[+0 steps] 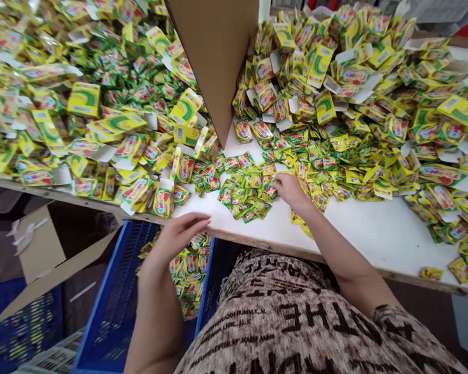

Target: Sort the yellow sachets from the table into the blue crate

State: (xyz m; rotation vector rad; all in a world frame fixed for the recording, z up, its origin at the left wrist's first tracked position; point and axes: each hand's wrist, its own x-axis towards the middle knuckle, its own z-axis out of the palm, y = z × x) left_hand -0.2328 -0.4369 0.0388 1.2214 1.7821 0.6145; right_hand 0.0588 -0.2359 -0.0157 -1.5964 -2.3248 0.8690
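My right hand reaches over the white tabletop, fingers bent together at the right edge of a small pile of green-yellow sachets. Whether a sachet is between the fingertips is hidden. My left hand hovers by the table's front edge, its fingers stretched out and holding nothing. Close to it stands a small yellow-green box with a white flap. More loose yellow sachets spread out to the right of the small pile.
A brown cardboard divider stands between a left heap of boxes and sachets and a right heap of open boxes. Below the edge is a blue crate containing packets. An opened carton lies lower left.
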